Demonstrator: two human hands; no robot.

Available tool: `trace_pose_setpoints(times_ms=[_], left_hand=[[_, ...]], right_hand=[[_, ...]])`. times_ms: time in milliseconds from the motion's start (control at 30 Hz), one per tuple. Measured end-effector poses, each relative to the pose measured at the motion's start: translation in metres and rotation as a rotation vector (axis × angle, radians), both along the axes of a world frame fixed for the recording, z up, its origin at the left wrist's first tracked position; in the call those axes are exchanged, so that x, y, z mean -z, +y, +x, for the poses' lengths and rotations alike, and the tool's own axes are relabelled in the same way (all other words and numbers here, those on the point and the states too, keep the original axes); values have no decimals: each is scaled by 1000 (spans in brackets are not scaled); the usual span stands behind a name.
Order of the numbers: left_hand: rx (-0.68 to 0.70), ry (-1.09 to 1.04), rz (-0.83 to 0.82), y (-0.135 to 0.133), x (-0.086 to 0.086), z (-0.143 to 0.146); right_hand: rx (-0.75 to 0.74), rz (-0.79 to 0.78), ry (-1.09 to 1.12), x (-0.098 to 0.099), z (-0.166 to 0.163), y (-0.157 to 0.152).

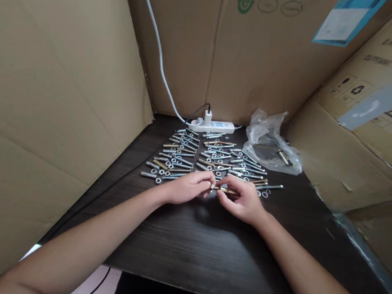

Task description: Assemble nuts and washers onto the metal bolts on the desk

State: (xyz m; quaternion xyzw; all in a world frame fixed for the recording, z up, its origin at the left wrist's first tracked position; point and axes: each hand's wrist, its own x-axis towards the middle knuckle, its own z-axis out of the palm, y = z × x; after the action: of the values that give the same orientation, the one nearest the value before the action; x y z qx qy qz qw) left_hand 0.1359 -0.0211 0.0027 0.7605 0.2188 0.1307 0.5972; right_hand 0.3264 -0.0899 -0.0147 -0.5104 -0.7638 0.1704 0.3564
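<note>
Over the dark table, my two hands meet at a gold-coloured expansion bolt (227, 191) lying roughly level between them. My right hand (242, 199) grips its shaft with thumb and fingers. At the bolt's left end, my left hand (190, 187) is closed with its fingertips pinched together; a small ring or nut there is mostly covered by the fingers. Just beyond the hands lie rows of loose bolts (274, 187), metal sleeves (148, 175), nuts (158, 180) and washers (264, 194), mostly silver with some gold ones.
A white power strip (214, 127) with a plugged-in adapter stands at the back. To its right lies a clear plastic bag (267, 148) with metal pieces in it. Cardboard walls (256, 70) enclose the table (188, 246) on three sides. A black cable (112, 180) runs along the left.
</note>
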Motion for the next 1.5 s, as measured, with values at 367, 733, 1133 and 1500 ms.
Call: trace_pose_setpoints(times_ms=[367, 733, 1133, 1500], left_hand=[[-144, -64, 897, -34, -2, 6], [96, 22, 1224, -22, 19, 22], [-42, 585, 617, 15, -24, -34], [64, 523, 718, -5, -10, -19]], right_hand=[[350, 103, -130, 1, -6, 2], [275, 28, -29, 1, 0, 3], [2, -123, -278, -7, -3, 1], [-48, -159, -301, -2, -4, 3]])
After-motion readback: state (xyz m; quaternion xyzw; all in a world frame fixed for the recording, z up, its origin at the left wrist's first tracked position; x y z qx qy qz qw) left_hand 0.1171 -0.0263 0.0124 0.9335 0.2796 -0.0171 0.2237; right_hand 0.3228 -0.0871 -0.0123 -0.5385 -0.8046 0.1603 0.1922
